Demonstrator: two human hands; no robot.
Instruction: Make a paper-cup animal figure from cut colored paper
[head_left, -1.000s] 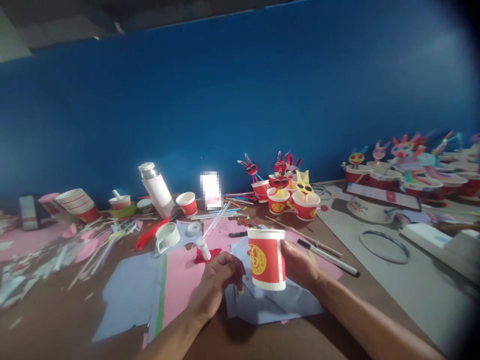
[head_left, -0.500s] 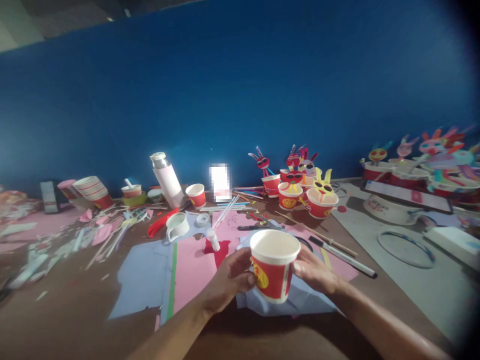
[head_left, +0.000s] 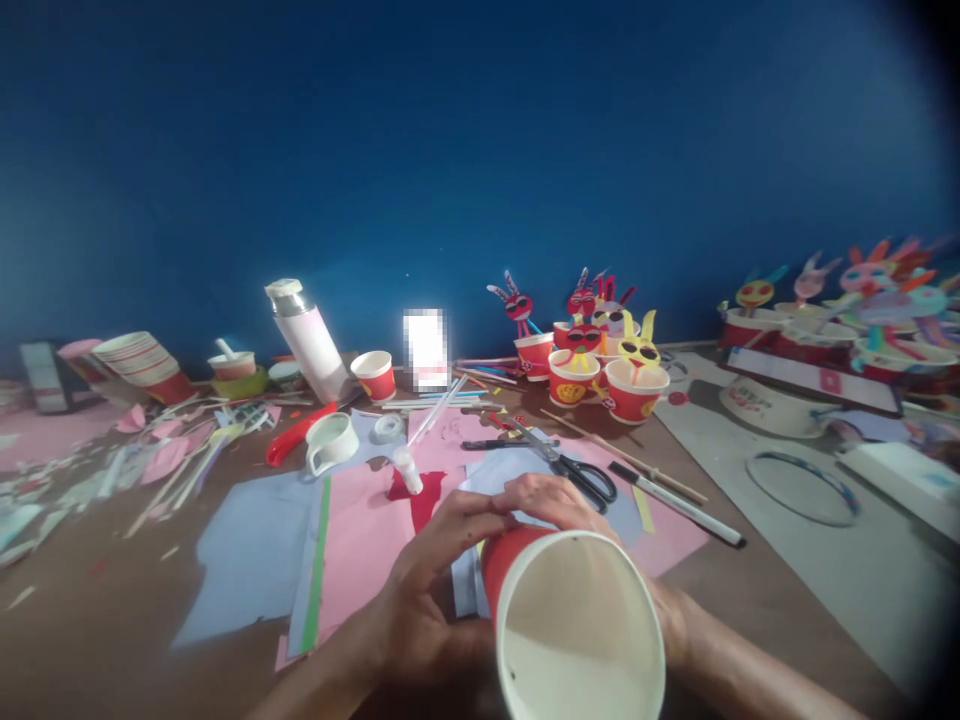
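Note:
A red and white paper cup (head_left: 581, 625) is tipped so that its open mouth faces me, showing a bare cream inside. My left hand (head_left: 424, 590) grips its left side, with the thumb below and the fingers on the far end. Behind the cup, my right hand (head_left: 551, 500) wraps its right side, with fingers across the base; part of this hand is hidden by the cup. Just beyond lie black-handled scissors (head_left: 574, 468) and a white marker (head_left: 675, 503) with black ends. Pink paper (head_left: 360, 550) and a small white bottle or stick (head_left: 407, 470) are left of my hands.
At the back stand a white thermos (head_left: 311, 345), a stack of paper cups (head_left: 142, 362) and another red cup (head_left: 373, 376). Several cups with paper rabbit figures, one a yellow rabbit (head_left: 639, 345), stand right of centre. A white mug (head_left: 331, 443) and paper scraps (head_left: 165, 455) lie leftward.
The cup has gone from upright to tipped, its mouth turned toward me, and has come nearer. My right hand has shifted from its right side around to the base. The view has shifted slightly.

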